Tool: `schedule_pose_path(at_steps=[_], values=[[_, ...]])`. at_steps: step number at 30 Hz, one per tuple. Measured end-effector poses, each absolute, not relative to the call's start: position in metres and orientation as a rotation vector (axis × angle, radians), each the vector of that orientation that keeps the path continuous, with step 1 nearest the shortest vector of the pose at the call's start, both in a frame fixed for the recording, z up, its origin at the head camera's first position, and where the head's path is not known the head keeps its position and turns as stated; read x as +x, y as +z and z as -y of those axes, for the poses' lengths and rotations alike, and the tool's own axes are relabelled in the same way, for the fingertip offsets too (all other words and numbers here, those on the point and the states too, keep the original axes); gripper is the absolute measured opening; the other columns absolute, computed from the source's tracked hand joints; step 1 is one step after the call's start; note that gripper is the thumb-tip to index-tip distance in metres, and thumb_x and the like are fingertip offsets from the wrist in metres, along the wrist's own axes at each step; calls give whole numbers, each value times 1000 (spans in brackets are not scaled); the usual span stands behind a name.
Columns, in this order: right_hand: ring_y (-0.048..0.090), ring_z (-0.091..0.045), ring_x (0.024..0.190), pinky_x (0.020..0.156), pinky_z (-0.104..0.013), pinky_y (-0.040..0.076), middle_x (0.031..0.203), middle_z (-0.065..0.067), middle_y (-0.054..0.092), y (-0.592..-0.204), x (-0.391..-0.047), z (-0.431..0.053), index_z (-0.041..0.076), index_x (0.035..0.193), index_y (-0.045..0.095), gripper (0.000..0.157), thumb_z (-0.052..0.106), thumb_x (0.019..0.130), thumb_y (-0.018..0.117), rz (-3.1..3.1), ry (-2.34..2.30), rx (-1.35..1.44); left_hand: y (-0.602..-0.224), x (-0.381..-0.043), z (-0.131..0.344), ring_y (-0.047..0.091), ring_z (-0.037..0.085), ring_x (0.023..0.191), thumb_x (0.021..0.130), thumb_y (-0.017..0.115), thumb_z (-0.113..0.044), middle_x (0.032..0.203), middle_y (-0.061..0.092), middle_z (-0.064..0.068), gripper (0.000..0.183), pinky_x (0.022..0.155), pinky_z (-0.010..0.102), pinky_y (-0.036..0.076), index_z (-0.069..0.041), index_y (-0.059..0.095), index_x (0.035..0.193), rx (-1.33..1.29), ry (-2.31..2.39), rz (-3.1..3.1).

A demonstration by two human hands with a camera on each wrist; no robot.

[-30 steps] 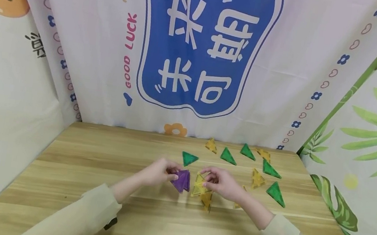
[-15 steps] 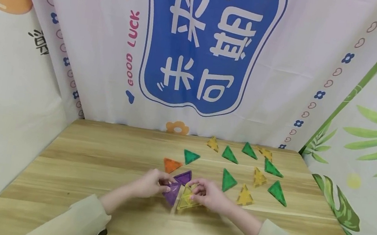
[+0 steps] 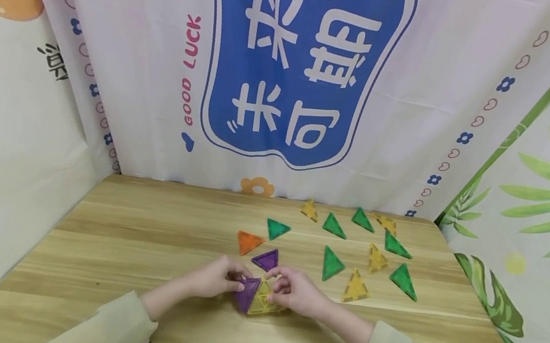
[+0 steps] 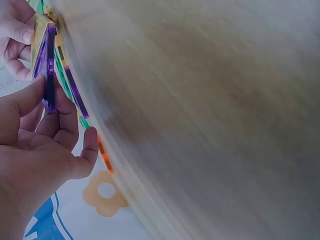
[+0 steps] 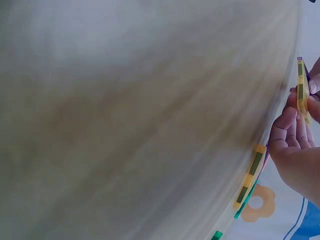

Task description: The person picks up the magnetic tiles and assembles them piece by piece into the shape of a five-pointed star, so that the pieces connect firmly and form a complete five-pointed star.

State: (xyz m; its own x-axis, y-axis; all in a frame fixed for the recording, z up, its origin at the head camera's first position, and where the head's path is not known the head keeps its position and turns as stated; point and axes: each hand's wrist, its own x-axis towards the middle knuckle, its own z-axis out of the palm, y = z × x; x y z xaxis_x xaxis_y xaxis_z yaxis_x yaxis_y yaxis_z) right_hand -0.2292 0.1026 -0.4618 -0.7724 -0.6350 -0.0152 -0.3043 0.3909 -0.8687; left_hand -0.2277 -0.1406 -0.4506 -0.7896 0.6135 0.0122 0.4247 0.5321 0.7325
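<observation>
My left hand (image 3: 219, 278) pinches a purple triangular magnetic tile (image 3: 245, 297) between thumb and fingers. Facing it, the right hand (image 3: 294, 292) grips a yellow triangular magnetic tile (image 3: 260, 304) by its right side. The two tiles meet along one edge and stand tilted close over the table. In the left wrist view the purple tile (image 4: 50, 90) appears edge-on, with the yellow one (image 4: 40, 30) angled behind it. The right wrist view shows the yellow tile's (image 5: 301, 90) thick edge between both hands. Just beyond the hands, another purple triangle (image 3: 266, 259) lies flat.
An orange triangle (image 3: 249, 243) and a teal one (image 3: 278, 229) lie behind the hands on the wooden table (image 3: 142, 229). Several green triangles (image 3: 333, 264) and yellow triangles (image 3: 356, 287) are spread to the right. A printed cloth (image 3: 160, 92) hangs behind the table's back edge.
Both hands have moved nearer the front and slightly left. The purple and yellow tiles, apart before, now meet at an edge. The orange tile and the flat purple tile have come into sight.
</observation>
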Motion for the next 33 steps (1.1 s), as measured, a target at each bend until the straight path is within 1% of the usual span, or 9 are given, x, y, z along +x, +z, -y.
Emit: schedule_pose_path(at_steps=[6, 9, 12, 15, 19, 23, 26, 29, 33], values=[[62, -13, 82, 72, -21, 51, 92, -3, 68, -461, -242, -110, 5, 115, 58, 37, 15, 82, 73, -2373, -1286, -843, -452, -232, 148, 63, 17, 91, 86, 65, -4, 100, 70, 7, 21, 80, 26, 51, -3, 69, 107, 944, 1079, -2514], [59, -16, 87, 72, -22, 51, 97, -3, 66, -458, -252, -113, 6, 116, 59, 37, 17, 83, 72, -2449, -1238, -872, -453, -235, 153, 64, 20, 93, 86, 65, -4, 100, 70, 8, 21, 81, 30, 52, -2, 69, 106, 970, 1067, -2512], [58, -19, 93, 75, -26, 51, 105, -4, 64, -455, -264, -115, 8, 118, 58, 37, 19, 85, 71, -2534, -1140, -915, -453, -237, 157, 63, 18, 91, 85, 66, -5, 98, 70, 8, 21, 80, 29, 52, -2, 69, 105, 958, 1065, -2503], [56, -23, 101, 83, -34, 50, 114, -6, 62, -454, -277, -115, 8, 121, 58, 41, 20, 84, 72, -2606, -1037, -961, -453, -238, 160, 62, 13, 82, 83, 69, -6, 91, 70, 6, 19, 74, 25, 51, -2, 70, 102, 929, 1068, -2482], [53, -25, 111, 95, -42, 45, 120, -5, 59, -457, -292, -113, 11, 124, 58, 47, 26, 82, 74, -2684, -898, -1002, -451, -237, 160, 58, 9, 73, 81, 71, -7, 82, 67, 2, 16, 68, 21, 50, -2, 69, 96, 871, 1047, -2470], [49, -23, 119, 102, -42, 40, 126, -1, 56, -459, -302, -107, 18, 127, 58, 53, 37, 80, 74, -2733, -723, -1017, -450, -238, 161, 56, 9, 71, 81, 71, -7, 81, 66, 1, 13, 65, 21, 48, -3, 69, 94, 882, 1001, -2489], [47, -21, 123, 106, -40, 37, 131, 0, 54, -462, -307, -102, 19, 128, 57, 59, 45, 77, 75, -2727, -635, -1042, -451, -239, 163, 55, 7, 71, 81, 72, -9, 82, 66, -1, 13, 64, 21, 48, -5, 70, 93, 918, 975, -2509], [45, -20, 124, 106, -37, 36, 132, -1, 53, -465, -310, -98, 18, 128, 58, 63, 48, 75, 75, -2723, -584, -1066, -453, -241, 163, 55, 5, 71, 81, 72, -11, 83, 67, -2, 13, 64, 20, 48, -7, 71, 93, 928, 950, -2533], [46, -23, 123, 105, -39, 37, 131, -4, 53, -465, -310, -94, 17, 125, 59, 61, 47, 75, 76, -2737, -534, -1086, -456, -242, 163, 55, 2, 72, 81, 73, -13, 85, 68, -4, 13, 64, 19, 48, -9, 72, 94, 938, 913, -2573]])
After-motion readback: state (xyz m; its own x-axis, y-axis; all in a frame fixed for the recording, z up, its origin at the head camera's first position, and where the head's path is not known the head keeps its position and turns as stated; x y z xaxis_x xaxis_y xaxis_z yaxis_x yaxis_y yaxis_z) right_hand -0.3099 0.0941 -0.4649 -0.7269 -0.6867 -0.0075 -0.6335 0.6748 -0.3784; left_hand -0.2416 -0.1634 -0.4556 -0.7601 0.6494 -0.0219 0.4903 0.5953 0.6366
